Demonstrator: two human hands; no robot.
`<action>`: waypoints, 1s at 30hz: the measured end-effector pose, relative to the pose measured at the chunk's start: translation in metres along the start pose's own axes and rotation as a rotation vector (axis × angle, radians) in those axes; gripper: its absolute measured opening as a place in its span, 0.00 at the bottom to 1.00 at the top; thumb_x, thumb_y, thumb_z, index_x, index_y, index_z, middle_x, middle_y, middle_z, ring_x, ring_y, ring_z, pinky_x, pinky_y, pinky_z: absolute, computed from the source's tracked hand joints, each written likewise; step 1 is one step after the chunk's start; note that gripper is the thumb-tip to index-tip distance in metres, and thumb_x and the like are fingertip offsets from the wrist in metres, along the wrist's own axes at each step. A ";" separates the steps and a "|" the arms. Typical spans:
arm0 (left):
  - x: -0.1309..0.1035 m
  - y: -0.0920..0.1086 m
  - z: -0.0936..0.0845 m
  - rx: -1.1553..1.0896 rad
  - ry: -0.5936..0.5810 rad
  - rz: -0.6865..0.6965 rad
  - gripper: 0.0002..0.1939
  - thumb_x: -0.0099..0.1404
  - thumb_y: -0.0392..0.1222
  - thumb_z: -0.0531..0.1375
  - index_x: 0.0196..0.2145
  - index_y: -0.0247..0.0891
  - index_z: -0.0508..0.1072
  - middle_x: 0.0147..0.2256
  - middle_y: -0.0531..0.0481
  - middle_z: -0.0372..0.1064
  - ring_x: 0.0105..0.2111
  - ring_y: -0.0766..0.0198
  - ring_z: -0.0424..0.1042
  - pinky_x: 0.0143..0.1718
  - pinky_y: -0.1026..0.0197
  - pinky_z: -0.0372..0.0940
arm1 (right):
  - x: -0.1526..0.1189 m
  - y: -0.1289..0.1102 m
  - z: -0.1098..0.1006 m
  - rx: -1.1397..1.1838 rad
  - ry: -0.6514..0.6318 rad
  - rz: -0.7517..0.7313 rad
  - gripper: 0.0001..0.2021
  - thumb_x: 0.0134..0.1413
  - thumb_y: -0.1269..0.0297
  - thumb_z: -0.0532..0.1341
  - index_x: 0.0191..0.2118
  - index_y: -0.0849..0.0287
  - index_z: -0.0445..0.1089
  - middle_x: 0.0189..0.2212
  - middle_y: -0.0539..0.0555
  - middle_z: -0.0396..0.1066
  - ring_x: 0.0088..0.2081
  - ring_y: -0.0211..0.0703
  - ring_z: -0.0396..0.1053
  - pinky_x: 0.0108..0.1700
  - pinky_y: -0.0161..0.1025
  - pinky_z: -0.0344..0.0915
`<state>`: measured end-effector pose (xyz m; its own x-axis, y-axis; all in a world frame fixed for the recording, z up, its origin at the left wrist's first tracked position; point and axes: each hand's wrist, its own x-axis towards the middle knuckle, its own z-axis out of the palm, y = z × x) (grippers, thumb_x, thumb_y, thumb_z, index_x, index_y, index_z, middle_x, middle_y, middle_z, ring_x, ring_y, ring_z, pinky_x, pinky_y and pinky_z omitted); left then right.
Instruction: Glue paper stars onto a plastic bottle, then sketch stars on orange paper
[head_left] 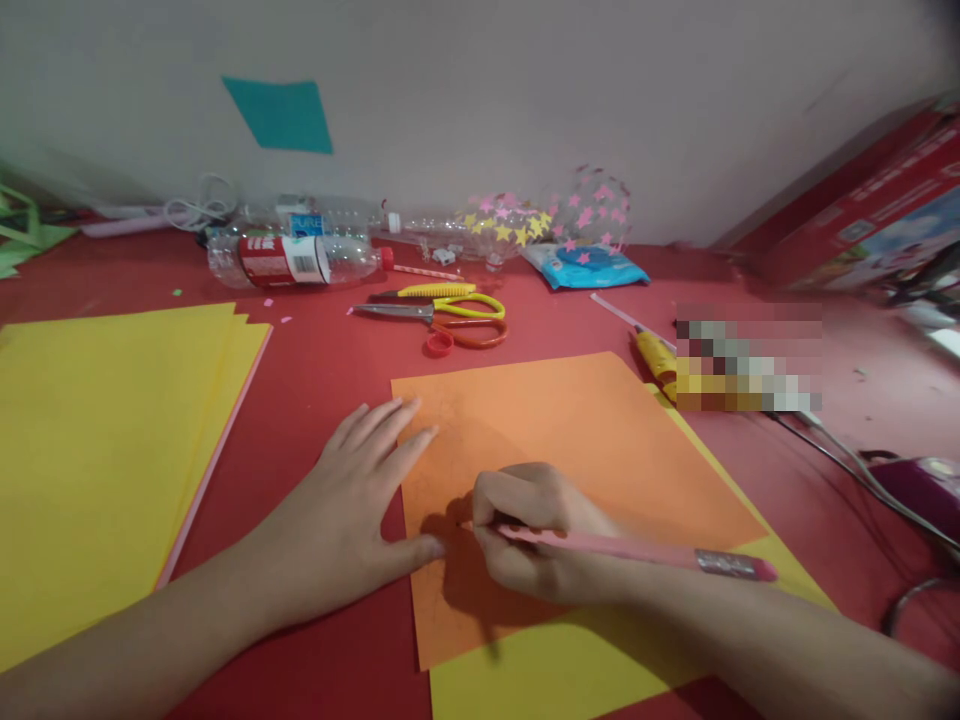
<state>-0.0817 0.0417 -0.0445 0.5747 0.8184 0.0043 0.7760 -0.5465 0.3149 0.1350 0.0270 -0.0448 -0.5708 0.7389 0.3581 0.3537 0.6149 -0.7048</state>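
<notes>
An orange sheet of paper [570, 430] lies on top of a yellow sheet [517, 670] on the red table. My left hand [367, 490] rests spread out at the orange sheet's left edge, its fingertips and thumb touching the paper. In my right hand [532, 530] is a pink pencil [630, 545] with a pink eraser end, its tip low over the orange sheet near my left thumb. Faint dark marks show on the paper, too blurred to make out. My right hand's fingers are closed round the pencil, and its shadow falls across the sheet.
At left lies a stack of yellow paper [105, 440]. Beyond the orange sheet are scissors [442, 315], a yellow cutter [435, 291], a red bottle cap [439, 344], plastic bottles [285, 260] and a blue wipes pack [592, 268]. A yellow glue gun [656, 362] and cables [847, 455] lie right.
</notes>
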 end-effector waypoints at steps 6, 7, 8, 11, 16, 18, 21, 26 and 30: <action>0.000 0.000 0.000 -0.016 0.003 -0.026 0.44 0.58 0.68 0.56 0.64 0.39 0.58 0.67 0.37 0.44 0.66 0.37 0.42 0.63 0.32 0.45 | 0.004 -0.001 -0.018 0.275 0.103 0.325 0.10 0.59 0.64 0.53 0.26 0.57 0.59 0.18 0.46 0.62 0.19 0.32 0.58 0.22 0.30 0.54; 0.000 0.000 0.001 -0.011 0.000 -0.039 0.44 0.58 0.68 0.55 0.64 0.37 0.58 0.68 0.36 0.44 0.66 0.36 0.41 0.62 0.32 0.45 | 0.004 0.000 -0.020 0.313 0.148 0.370 0.11 0.61 0.62 0.52 0.27 0.57 0.60 0.17 0.46 0.62 0.19 0.32 0.58 0.21 0.30 0.55; 0.000 -0.001 0.001 -0.006 0.000 -0.053 0.44 0.59 0.67 0.54 0.64 0.36 0.57 0.68 0.35 0.43 0.66 0.36 0.40 0.62 0.31 0.45 | 0.004 0.000 -0.021 0.339 0.177 0.399 0.11 0.61 0.62 0.52 0.28 0.57 0.60 0.17 0.45 0.62 0.18 0.32 0.58 0.21 0.31 0.55; -0.001 -0.001 0.001 -0.005 0.013 -0.076 0.40 0.64 0.64 0.51 0.65 0.36 0.55 0.69 0.36 0.38 0.67 0.37 0.37 0.62 0.32 0.46 | 0.004 0.000 -0.019 0.330 0.125 0.424 0.03 0.54 0.67 0.56 0.30 0.57 0.61 0.17 0.45 0.62 0.19 0.32 0.58 0.21 0.29 0.54; 0.000 0.000 -0.001 0.002 -0.027 -0.021 0.40 0.62 0.67 0.51 0.65 0.39 0.56 0.69 0.40 0.40 0.67 0.40 0.39 0.64 0.33 0.42 | 0.001 -0.003 -0.010 0.203 -0.040 0.394 0.06 0.40 0.76 0.55 0.26 0.58 0.62 0.18 0.44 0.61 0.19 0.30 0.55 0.19 0.28 0.50; 0.000 0.000 -0.002 0.021 -0.043 0.008 0.45 0.59 0.69 0.53 0.65 0.38 0.55 0.69 0.39 0.40 0.67 0.40 0.39 0.64 0.34 0.40 | 0.000 -0.003 -0.008 0.179 -0.050 0.380 0.06 0.40 0.76 0.55 0.25 0.58 0.61 0.17 0.43 0.59 0.18 0.30 0.54 0.19 0.28 0.49; 0.000 -0.001 -0.001 0.024 -0.031 0.017 0.46 0.58 0.70 0.54 0.65 0.39 0.54 0.69 0.40 0.40 0.67 0.41 0.40 0.65 0.35 0.41 | -0.001 -0.002 -0.009 0.174 -0.074 0.353 0.06 0.42 0.76 0.55 0.24 0.58 0.60 0.18 0.44 0.60 0.19 0.30 0.54 0.20 0.28 0.49; -0.001 -0.002 0.000 0.027 -0.028 0.014 0.47 0.58 0.70 0.54 0.65 0.38 0.55 0.69 0.39 0.40 0.67 0.40 0.40 0.64 0.34 0.41 | 0.000 0.000 -0.009 0.184 -0.079 0.268 0.06 0.42 0.76 0.54 0.24 0.58 0.59 0.18 0.44 0.59 0.19 0.29 0.54 0.20 0.28 0.49; 0.000 -0.001 -0.001 0.017 -0.029 0.018 0.46 0.57 0.70 0.55 0.65 0.38 0.55 0.68 0.39 0.41 0.67 0.39 0.40 0.64 0.34 0.41 | -0.001 0.002 -0.006 0.205 -0.084 0.209 0.07 0.42 0.77 0.54 0.23 0.58 0.58 0.16 0.43 0.57 0.18 0.28 0.53 0.19 0.27 0.48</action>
<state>-0.0824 0.0426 -0.0440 0.5957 0.8030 -0.0176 0.7697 -0.5645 0.2983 0.1411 0.0287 -0.0425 -0.5636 0.8129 0.1468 0.3176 0.3772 -0.8700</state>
